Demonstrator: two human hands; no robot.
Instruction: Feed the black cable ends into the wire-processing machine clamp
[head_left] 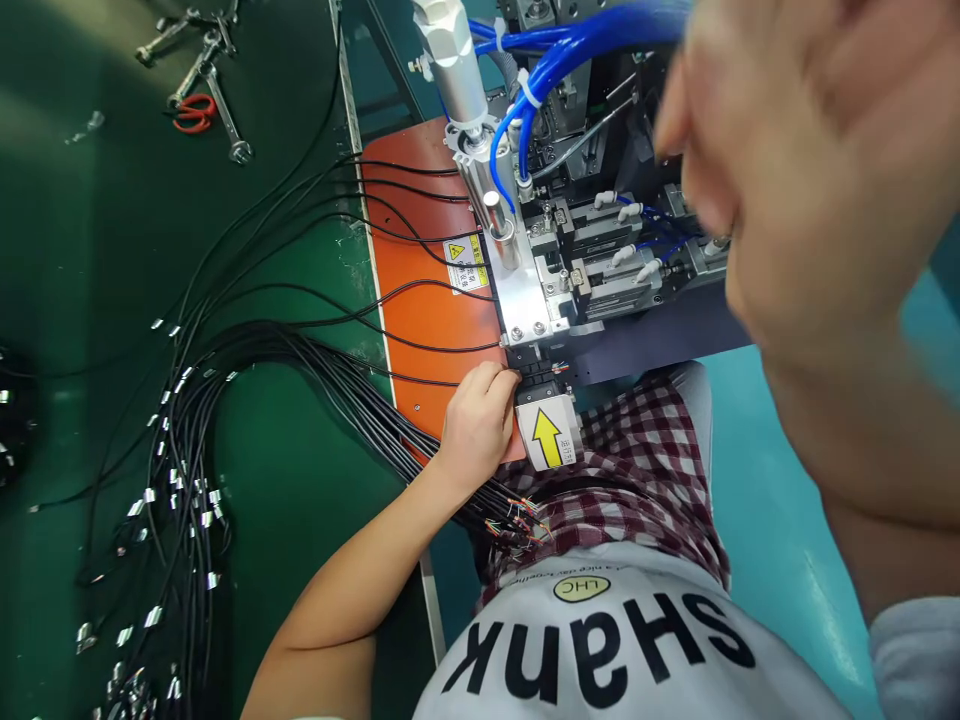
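My left hand (480, 422) is closed, with thumb and fingers pinched on the end of a black cable (420, 380) at the black feed slot (534, 372) of a machine. Small coloured wire ends (560, 369) stick out on the slot's right side. Just below it sits a white block with a yellow arrow (547, 435). My right hand (817, 150) is raised close to the camera, large and blurred, its fingers curled; whether anything is in them is hidden.
A thick bundle of black cables (322, 365) crosses the green table (300, 560) and an orange plate (427, 320). Its stripped ends (517, 520) hang near my lap. Wrenches (225, 115) and red-handled scissors (195, 113) lie upper left. Blue air hoses (555, 65) run above the metal press (517, 290).
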